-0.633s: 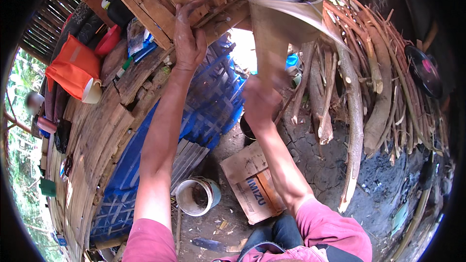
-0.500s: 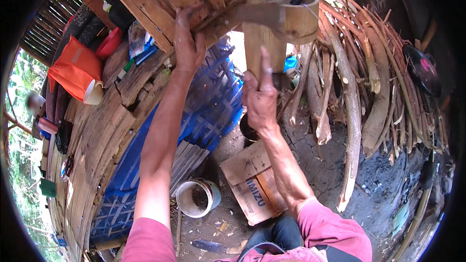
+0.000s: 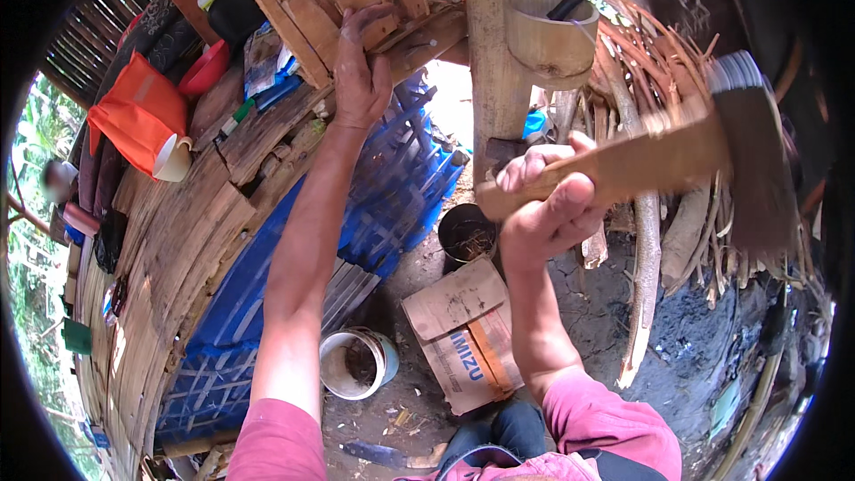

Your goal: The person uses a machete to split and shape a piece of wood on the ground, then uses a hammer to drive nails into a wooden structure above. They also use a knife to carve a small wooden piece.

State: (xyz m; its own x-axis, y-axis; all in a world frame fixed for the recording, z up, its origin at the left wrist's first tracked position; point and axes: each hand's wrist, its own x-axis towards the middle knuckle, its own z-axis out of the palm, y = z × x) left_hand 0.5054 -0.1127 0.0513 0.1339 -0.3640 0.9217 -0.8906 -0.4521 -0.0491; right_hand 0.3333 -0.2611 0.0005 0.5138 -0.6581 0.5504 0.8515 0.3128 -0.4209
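Gripping a broad-bladed hatchet [image 3: 663, 153] by the wooden handle in the closed right hand [image 3: 554, 198], held up at the right with the dark blade blurred, in front of a pile of firewood [image 3: 647, 254]. Resting the left hand [image 3: 362, 80], fingers loosely open, against a wooden frame [image 3: 283, 13] at the far side, left of an upright post [image 3: 499, 111] bearing a bamboo cup [image 3: 552, 46], with a cardboard box [image 3: 450, 316] on the floor [image 3: 592, 330] between the forearms and a white bucket [image 3: 386, 363] near it to the left.
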